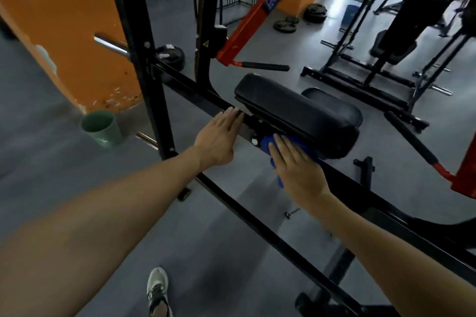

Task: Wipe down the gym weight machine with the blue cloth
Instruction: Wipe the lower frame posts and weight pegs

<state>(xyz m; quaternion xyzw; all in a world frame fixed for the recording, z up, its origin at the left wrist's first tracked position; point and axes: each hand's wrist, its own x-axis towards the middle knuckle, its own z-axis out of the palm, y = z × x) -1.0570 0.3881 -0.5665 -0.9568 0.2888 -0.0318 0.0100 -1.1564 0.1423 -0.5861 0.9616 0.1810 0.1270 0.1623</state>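
A black weight machine fills the view, with a padded black seat cushion point(296, 110) mounted over a black frame bar point(195, 90). My right hand point(296, 170) lies flat with straight fingers on the blue cloth point(268, 143), pressing it against the bar just under the cushion's near edge. Most of the cloth is hidden beneath that hand. My left hand point(219, 136) rests flat on the same bar to the left, fingers straight, holding nothing.
A green cup point(101, 127) stands on the grey floor by an orange pillar point(64, 20). Red lever arms point(260, 13) and black handles stick out around the seat. Weight plates point(286, 24) lie on the floor behind; another black bench rack point(386, 59) stands at right.
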